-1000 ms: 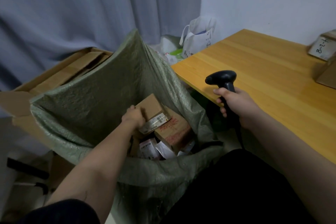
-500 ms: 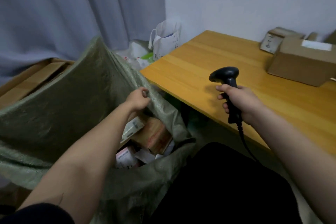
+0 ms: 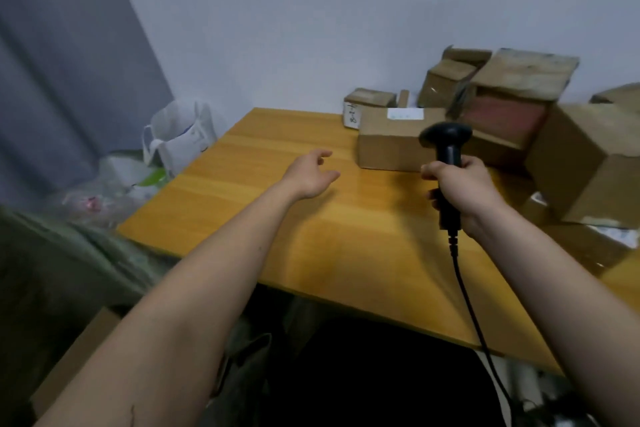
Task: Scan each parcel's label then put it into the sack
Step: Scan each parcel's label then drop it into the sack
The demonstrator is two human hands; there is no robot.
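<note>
My left hand (image 3: 311, 173) hovers empty over the wooden table (image 3: 263, 204), fingers relaxed and stretched toward a brown cardboard parcel (image 3: 388, 146) with a white label on top. My right hand (image 3: 460, 191) grips the handle of a black corded barcode scanner (image 3: 446, 142), held upright just right of that parcel. The green sack (image 3: 65, 263) lies at the lower left, only its rim and side showing; its contents are out of sight.
More cardboard parcels are stacked at the back right: a small one with handwriting (image 3: 367, 106), a red-sided one (image 3: 505, 118), a large one (image 3: 588, 159). A white paper bag (image 3: 180, 139) and plastic wrappers sit on the floor left of the table. The scanner cable (image 3: 467, 295) trails down.
My left hand let go of the parcel in the sack, rose out and moved right over the table. The view swung from the sack to the table's parcels. My right hand kept the scanner.
</note>
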